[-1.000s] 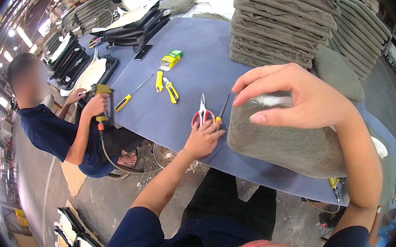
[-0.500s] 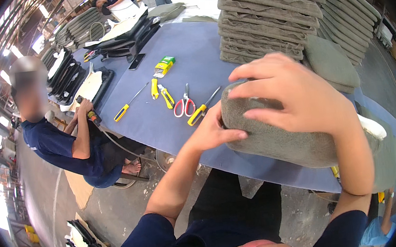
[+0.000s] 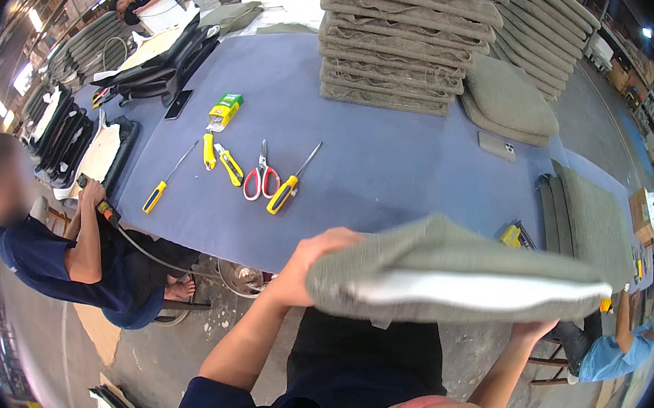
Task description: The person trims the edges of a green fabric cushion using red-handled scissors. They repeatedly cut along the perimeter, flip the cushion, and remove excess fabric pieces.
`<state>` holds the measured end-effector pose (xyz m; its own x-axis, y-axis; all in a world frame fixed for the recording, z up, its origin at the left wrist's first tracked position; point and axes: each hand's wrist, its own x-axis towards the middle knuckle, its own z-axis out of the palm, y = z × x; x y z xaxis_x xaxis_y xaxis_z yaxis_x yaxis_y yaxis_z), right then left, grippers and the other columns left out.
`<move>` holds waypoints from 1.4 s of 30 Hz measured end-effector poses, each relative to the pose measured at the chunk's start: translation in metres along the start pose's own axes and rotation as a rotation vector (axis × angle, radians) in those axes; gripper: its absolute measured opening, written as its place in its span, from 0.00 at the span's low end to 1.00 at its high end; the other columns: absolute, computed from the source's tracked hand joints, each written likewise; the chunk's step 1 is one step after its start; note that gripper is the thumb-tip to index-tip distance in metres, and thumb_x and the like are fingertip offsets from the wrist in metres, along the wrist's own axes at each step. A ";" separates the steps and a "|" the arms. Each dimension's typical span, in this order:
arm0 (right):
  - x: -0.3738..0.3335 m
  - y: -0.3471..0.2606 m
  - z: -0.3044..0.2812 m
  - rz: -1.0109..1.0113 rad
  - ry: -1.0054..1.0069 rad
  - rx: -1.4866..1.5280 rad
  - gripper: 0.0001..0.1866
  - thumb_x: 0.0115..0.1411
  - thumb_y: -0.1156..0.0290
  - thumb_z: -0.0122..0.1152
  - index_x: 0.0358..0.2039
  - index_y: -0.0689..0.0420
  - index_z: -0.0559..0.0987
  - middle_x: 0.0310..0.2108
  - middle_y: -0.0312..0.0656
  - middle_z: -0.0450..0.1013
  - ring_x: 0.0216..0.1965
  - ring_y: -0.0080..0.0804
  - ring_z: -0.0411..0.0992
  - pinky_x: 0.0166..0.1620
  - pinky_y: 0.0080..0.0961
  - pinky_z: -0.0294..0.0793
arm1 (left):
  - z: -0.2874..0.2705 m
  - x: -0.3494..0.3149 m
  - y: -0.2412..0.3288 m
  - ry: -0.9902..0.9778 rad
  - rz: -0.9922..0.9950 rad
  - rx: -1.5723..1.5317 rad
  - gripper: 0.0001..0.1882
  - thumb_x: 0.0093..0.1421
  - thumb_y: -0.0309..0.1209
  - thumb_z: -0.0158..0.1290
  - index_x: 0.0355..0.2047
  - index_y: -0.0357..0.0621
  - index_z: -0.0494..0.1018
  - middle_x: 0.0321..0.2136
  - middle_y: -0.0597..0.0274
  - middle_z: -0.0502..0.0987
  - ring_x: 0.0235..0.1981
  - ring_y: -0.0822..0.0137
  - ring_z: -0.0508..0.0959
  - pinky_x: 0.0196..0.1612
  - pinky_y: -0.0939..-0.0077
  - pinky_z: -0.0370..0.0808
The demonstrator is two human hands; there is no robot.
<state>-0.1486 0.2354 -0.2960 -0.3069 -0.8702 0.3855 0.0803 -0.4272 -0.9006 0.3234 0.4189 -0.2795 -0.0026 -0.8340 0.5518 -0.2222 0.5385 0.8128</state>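
Head view: a grey-green fabric cushion (image 3: 427,261), blurred, is held tilted above the person's lap and the near edge of the blue-grey surface (image 3: 410,172), with a white strip showing along its lower side. The left hand (image 3: 313,264) has its grip closed around the cushion's left end. The right hand (image 3: 534,329) is at the lower right edge; its fingers are hidden, so I cannot tell how firmly that grip is closed.

Beyond the cushion lie a yellow-handled screwdriver (image 3: 283,196), red-handled scissors (image 3: 261,182) just beside it, and a yellow utility knife (image 3: 229,166). Farther off, a green-and-yellow box (image 3: 225,111) sits near a dark phone (image 3: 178,105). A tall stack of cushions (image 3: 406,47) stands at the far side. At left, a seated co-worker (image 3: 64,253) in dark blue holds a hose-fed tool (image 3: 103,210).
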 end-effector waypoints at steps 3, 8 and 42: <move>-0.010 0.020 0.004 0.041 -0.171 0.423 0.27 0.78 0.48 0.36 0.49 0.59 0.75 0.45 0.46 0.74 0.56 0.43 0.71 0.70 0.49 0.67 | 0.000 -0.014 0.012 -0.111 -0.014 0.057 0.32 0.55 0.42 0.71 0.57 0.42 0.79 0.59 0.50 0.82 0.62 0.46 0.80 0.67 0.50 0.73; 0.049 -0.014 0.051 -0.320 -0.514 0.520 0.27 0.79 0.50 0.35 0.43 0.58 0.77 0.43 0.46 0.74 0.52 0.44 0.71 0.66 0.50 0.66 | 0.017 -0.051 0.031 0.031 -0.070 0.251 0.30 0.60 0.36 0.66 0.63 0.43 0.78 0.62 0.54 0.81 0.66 0.50 0.78 0.68 0.50 0.72; -0.192 0.050 -0.004 1.012 -0.934 -0.026 0.50 0.67 0.42 0.71 0.75 0.66 0.62 0.71 0.55 0.64 0.72 0.46 0.64 0.73 0.43 0.64 | -0.017 0.008 0.103 0.367 -0.097 -0.229 0.53 0.65 0.54 0.53 0.82 0.44 0.44 0.76 0.48 0.58 0.75 0.51 0.63 0.77 0.54 0.58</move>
<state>-0.0896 0.3821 -0.4156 0.6196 -0.6409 -0.4532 -0.1360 0.4810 -0.8661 0.3172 0.4696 -0.1886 0.3629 -0.8061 0.4675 0.0177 0.5075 0.8615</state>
